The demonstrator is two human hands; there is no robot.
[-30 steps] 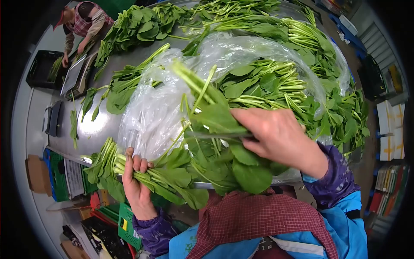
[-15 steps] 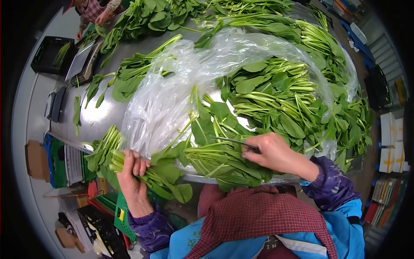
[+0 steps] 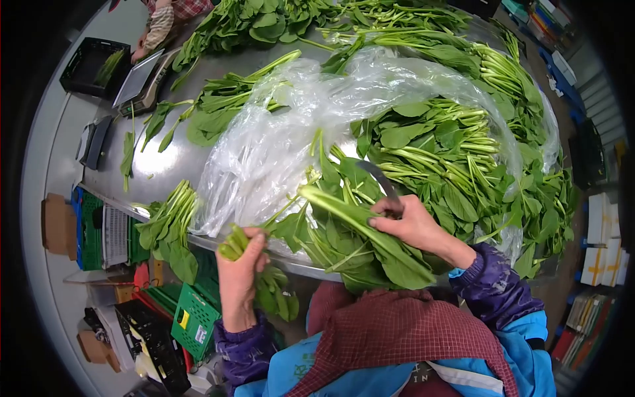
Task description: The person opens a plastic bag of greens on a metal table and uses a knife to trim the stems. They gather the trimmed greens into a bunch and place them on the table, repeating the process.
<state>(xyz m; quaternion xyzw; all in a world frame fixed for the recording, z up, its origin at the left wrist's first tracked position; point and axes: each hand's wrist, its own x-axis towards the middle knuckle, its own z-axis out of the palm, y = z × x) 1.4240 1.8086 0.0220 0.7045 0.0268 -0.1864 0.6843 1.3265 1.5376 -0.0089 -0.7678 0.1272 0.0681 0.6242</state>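
My left hand (image 3: 239, 274) is closed around a small bunch of leafy greens (image 3: 233, 245), its pale stem ends up and its leaves hanging below. In my right hand (image 3: 417, 228) is a small sickle (image 3: 378, 175), its dark curved blade pointing up and away. Against the same hand lies a single thick-stemmed green stalk (image 3: 334, 208), its stem toward my left hand; the thumb appears to press on it. Under it is a loose heap of greens (image 3: 354, 261) at the table's near edge. Left of my left hand another bundle of greens (image 3: 175, 215) overhangs the edge.
Clear plastic sheeting (image 3: 231, 162) lies on the metal table (image 3: 178, 149), with a large pile of greens (image 3: 440, 149) on it. A scale (image 3: 147, 83) and black crate (image 3: 92, 66) stand far left, near another person's arm (image 3: 159, 26). Green crates (image 3: 197, 317) are below left.
My left hand has moved right with its bunch, away from the bundle at the edge. The sickle has swung upward, and a thick stalk now lies against my right hand. The other person has shifted.
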